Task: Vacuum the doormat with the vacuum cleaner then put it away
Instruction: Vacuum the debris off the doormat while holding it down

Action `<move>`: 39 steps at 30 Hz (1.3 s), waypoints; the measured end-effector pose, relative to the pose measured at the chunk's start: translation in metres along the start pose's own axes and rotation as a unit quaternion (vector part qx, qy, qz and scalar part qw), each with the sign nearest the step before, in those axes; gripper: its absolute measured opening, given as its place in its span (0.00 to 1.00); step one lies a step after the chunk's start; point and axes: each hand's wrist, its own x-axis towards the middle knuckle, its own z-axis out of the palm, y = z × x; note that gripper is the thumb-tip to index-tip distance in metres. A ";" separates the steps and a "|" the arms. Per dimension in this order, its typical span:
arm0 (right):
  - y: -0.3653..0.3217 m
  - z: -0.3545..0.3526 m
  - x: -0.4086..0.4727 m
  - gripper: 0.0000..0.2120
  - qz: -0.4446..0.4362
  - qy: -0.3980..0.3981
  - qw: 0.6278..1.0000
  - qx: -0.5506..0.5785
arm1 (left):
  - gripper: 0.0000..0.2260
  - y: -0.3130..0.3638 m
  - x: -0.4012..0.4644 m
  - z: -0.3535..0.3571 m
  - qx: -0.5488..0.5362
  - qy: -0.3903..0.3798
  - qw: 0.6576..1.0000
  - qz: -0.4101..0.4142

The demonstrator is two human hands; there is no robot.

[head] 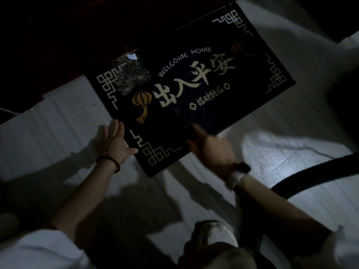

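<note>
Dark rectangular woven doormat [194, 90] is flanked at near edge: left hand [112, 140] flat, open; right hand [211, 150] grip unclear.

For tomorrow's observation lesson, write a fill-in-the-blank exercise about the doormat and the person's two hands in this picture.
1. The English words woven into the doormat read WELCOME ____.
2. The left hand lies flat with straight fingers at the mat's ____ edge.
3. The ribbed black hose lies on the floor on the person's ____ side.
4. The right hand, with a watch on its wrist, reaches to the mat's ____ edge.

Missing words: HOME; left; right; near
</note>
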 end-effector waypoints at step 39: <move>0.074 -0.007 -0.062 0.25 0.113 -0.039 0.991 0.062 | 0.45 0.021 -0.011 0.010 0.020 0.018 0.999 -0.038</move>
